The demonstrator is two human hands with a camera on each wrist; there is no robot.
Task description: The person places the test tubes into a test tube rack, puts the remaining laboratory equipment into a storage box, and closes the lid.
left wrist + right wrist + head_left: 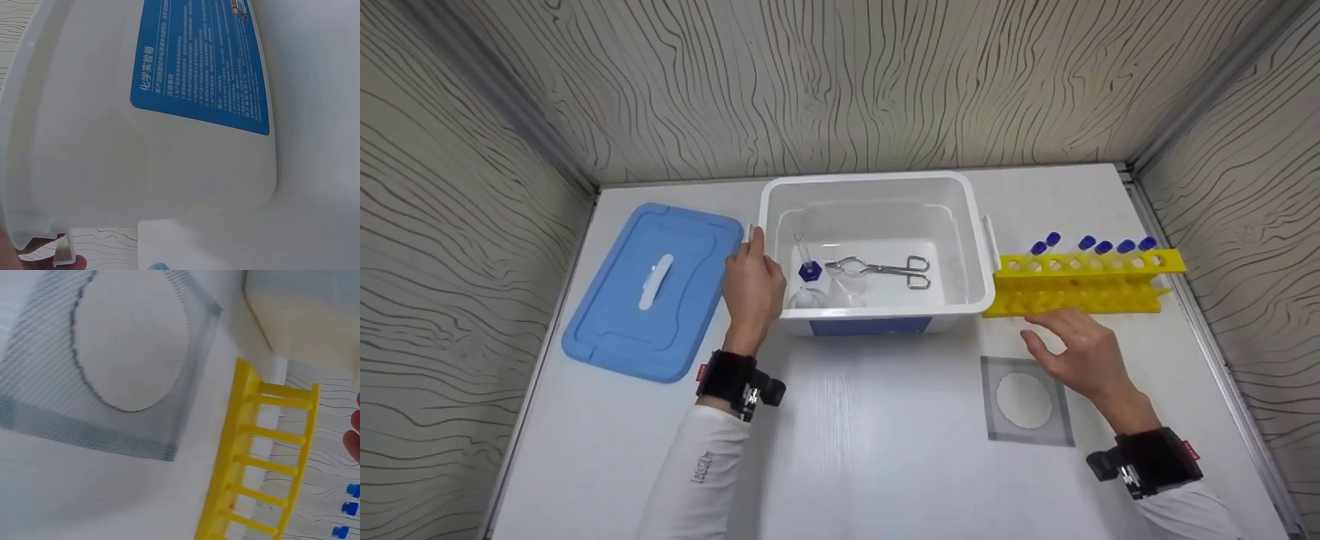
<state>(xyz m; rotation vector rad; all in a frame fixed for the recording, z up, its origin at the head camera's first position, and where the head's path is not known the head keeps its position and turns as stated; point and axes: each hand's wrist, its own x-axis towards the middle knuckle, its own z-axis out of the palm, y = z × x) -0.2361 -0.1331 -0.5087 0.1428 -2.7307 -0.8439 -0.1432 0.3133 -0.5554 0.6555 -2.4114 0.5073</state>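
Observation:
At the left side of a white plastic bin (877, 309), my left hand (754, 289) grips its side handle; in the left wrist view the fingertips (80, 262) curl round the white handle (64, 250). Inside the bin lie metal crucible tongs (885, 268), clear glassware (844, 294) and a piece with a dark blue hexagonal base (810, 271). My right hand (1080, 352) hovers with loosely bent fingers and holds nothing. It is just in front of a yellow test tube rack (1080, 289), which holds several tubes with blue caps (1102, 247).
A blue lid (652, 300) with a white handle lies left of the bin. Between the right hand and the bin's front lies a square wire gauze (988, 427) with a pale round centre. Patterned walls (855, 82) enclose the white table (877, 450) at the back and sides.

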